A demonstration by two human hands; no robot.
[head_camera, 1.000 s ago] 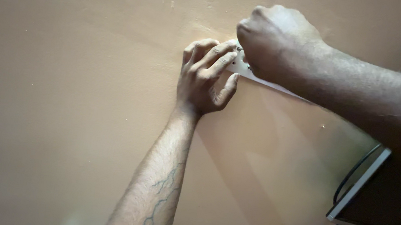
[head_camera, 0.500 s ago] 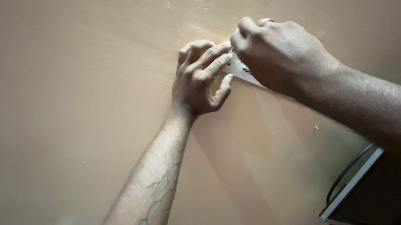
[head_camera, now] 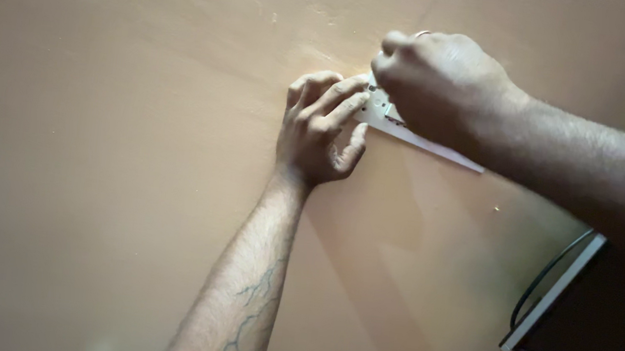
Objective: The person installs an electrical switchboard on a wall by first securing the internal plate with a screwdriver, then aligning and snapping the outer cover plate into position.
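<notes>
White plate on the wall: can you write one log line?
left hand: fingers on white plate | right hand: closed at plate | wall: orange

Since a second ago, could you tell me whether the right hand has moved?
Yes. The right hand has slid left along the white plate on the wall, closer to the left hand.

White flat plate [head_camera: 419, 137] against orange wall [head_camera: 102, 97]

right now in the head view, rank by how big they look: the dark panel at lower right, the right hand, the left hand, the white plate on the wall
1. dark panel, cut off by the frame
2. right hand, nearer the camera, so unsure
3. left hand
4. white plate, mostly hidden by the hands
</notes>
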